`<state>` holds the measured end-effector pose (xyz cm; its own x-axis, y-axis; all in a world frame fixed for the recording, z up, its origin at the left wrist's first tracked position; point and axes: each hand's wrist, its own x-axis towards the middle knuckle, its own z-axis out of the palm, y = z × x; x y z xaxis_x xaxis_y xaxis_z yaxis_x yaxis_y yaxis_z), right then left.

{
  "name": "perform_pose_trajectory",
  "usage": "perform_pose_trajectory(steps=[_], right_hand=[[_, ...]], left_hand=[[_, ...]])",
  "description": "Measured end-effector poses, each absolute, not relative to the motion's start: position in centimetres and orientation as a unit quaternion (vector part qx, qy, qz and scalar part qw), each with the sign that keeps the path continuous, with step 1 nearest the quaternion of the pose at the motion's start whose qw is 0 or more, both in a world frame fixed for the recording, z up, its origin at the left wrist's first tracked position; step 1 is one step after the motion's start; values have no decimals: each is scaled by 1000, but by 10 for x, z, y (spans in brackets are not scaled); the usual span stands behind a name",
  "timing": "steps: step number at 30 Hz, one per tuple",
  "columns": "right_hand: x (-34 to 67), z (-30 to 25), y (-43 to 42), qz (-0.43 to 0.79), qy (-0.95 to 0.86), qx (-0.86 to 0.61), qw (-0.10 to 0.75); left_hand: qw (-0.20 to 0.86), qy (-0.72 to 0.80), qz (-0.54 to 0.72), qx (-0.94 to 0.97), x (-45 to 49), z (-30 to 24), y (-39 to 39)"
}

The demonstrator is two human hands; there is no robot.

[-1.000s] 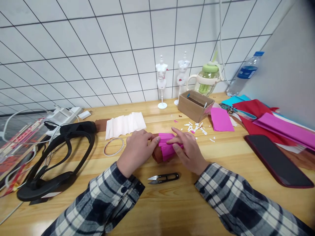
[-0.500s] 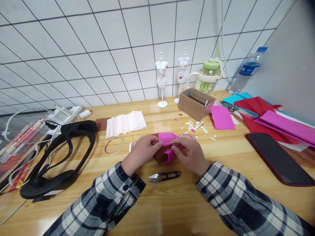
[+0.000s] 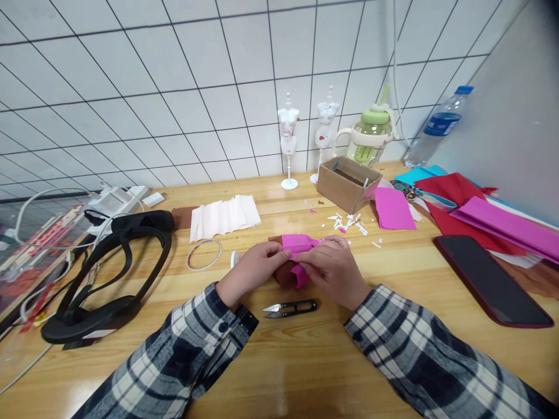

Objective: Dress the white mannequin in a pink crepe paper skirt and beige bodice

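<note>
Between my hands is a piece of magenta crepe paper (image 3: 299, 242), with brown paper (image 3: 286, 276) under and beside it. My left hand (image 3: 257, 265) grips its left side, the thumb pressed on the magenta sheet. Opposite, my right hand (image 3: 334, 269) pinches the same magenta paper with thumb and fingers closed, covering its right part. A folded magenta end hangs below the fingers. Just nearer to me lie black-handled thread snips (image 3: 292, 308), blades pointing left. A white round piece (image 3: 234, 258) shows partly behind my left hand.
Pale pleated paper (image 3: 225, 217) and a tape ring (image 3: 204, 255) lie left, near a black headset frame (image 3: 111, 279). Behind are white paper scraps (image 3: 349, 222), a cardboard box (image 3: 345, 189), two mini mannequins (image 3: 289, 139) and a lidded jug (image 3: 369, 137). A phone (image 3: 493, 279) lies right.
My right fingers have shifted slightly over the magenta paper, and its lower folded end is more covered. The view has moved a little; both hands keep their hold.
</note>
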<state>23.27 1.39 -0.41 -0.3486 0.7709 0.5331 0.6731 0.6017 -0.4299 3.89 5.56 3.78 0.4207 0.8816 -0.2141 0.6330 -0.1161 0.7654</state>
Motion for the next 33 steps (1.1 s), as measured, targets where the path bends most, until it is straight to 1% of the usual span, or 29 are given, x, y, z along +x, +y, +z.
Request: perform_pose_trajectory(steps=[8, 12, 16, 26, 33], right_hand=[[233, -7, 15, 48, -817, -455, 351], [233, -6, 15, 43, -812, -456, 361], [232, -6, 15, 44, -816, -460, 348], [233, -7, 14, 48, -817, -463, 341], [232, -9, 15, 31, -812, -465, 352]], left_hand=[[435, 500, 144, 735, 39, 38, 56], [434, 503, 148, 733, 38, 37, 56], [437, 499, 153, 732, 38, 38, 56], [422, 526, 141, 725, 39, 41, 54], [418, 526, 146, 726, 39, 41, 54]])
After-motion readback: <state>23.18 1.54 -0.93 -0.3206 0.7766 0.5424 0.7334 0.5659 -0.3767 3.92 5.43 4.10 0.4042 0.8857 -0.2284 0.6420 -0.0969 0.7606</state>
